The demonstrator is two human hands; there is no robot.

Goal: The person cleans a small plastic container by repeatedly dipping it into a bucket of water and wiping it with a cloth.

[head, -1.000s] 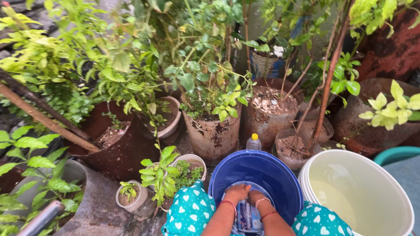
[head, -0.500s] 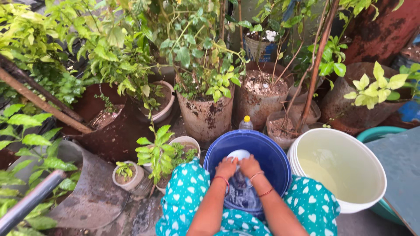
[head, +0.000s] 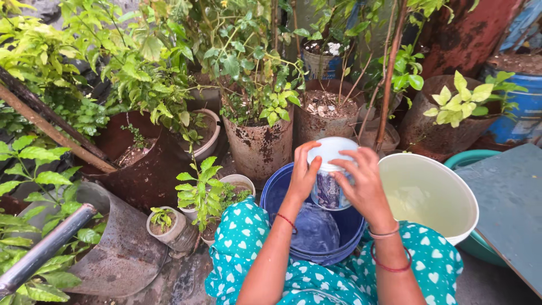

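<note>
Both hands are wrapped around a small white tub (head: pixel 331 175): left hand (head: pixel 304 174) on one side, right hand (head: pixel 364 183) on the other, so it is kept steady. It is held up above the blue bucket (head: pixel 282 195), so drips are caught there.

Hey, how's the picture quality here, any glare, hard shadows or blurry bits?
Head view: soft, even daylight, no hard shadows; both hands, left and right, and the white tub they hold look slightly soft; the white bucket is bright but not glaring; the edges bend like a wide lens.
</note>
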